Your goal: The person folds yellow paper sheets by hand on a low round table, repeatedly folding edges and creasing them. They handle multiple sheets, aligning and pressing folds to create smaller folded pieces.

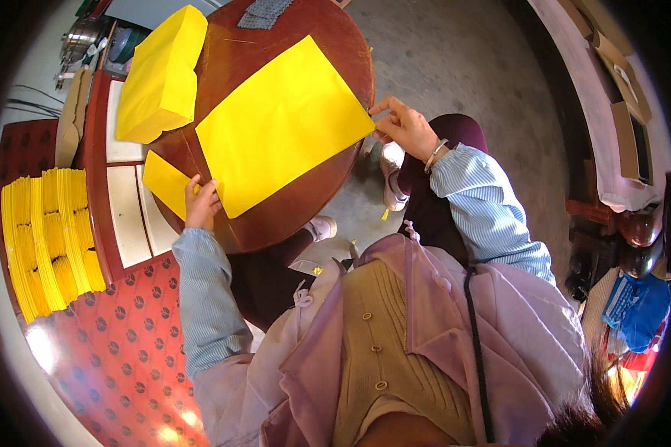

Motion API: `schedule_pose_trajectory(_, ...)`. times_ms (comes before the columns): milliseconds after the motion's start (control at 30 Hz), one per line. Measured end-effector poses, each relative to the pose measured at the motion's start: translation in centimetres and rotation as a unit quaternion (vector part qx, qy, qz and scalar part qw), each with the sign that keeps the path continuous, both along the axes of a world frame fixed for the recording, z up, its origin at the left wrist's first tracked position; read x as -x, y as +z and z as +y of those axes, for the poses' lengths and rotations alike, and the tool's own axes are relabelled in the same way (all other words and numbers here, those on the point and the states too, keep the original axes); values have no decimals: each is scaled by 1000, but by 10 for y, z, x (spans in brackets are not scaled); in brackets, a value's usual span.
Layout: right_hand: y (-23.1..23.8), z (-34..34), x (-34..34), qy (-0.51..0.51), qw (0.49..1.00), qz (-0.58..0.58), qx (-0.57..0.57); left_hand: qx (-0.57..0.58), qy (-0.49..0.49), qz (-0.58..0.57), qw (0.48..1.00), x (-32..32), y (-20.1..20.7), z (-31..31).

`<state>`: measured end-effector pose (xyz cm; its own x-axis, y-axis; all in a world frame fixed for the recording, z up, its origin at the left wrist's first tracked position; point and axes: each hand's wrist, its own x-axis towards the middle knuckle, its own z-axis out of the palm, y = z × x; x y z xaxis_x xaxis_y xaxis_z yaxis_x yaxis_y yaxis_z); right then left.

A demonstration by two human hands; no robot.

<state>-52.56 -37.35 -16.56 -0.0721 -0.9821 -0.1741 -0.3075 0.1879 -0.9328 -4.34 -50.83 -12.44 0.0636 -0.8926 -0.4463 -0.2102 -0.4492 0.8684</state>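
A large bright yellow paper sheet [283, 127] lies across the round brown table [328, 37]. At its right corner, by the table's edge, my right hand [408, 130] pinches it between thumb and fingers. My left hand [201, 205] is closed at the sheet's near left edge, fingertips on the paper. Partly beneath that hand, a smaller folded yellow piece [166, 182] rests on the table. Behind it, to the left, stands a tall stack of yellow paper [164, 78].
Bundled yellow paper strips [51, 242] are piled at far left on a red patterned surface [127, 335]. A grey cloth [265, 13] lies at the table's far side. Along the right are cardboard boxes [630, 138] and a blue bag [637, 309].
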Motion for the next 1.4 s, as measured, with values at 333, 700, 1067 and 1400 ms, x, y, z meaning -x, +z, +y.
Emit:
schedule_pose_trajectory(333, -4, 6, -8, -38, 987, -153, -35, 61, 137, 130, 980, 11, -35, 82)
schedule_pose_trajectory(700, 1, 7, -10, -75, 967, -226, -89, 87, 185, 132, 970, 11, -56, 87)
schedule_pose_trajectory(1067, -8, 2, -13, -85, 970, -193, -118, 79, 199, 160, 964, 12, -57, 86)
schedule_pose_trajectory(1400, -15, -8, -11, -94, 984, -125, -85, 75, 192, 241, 948, 18, -39, 104)
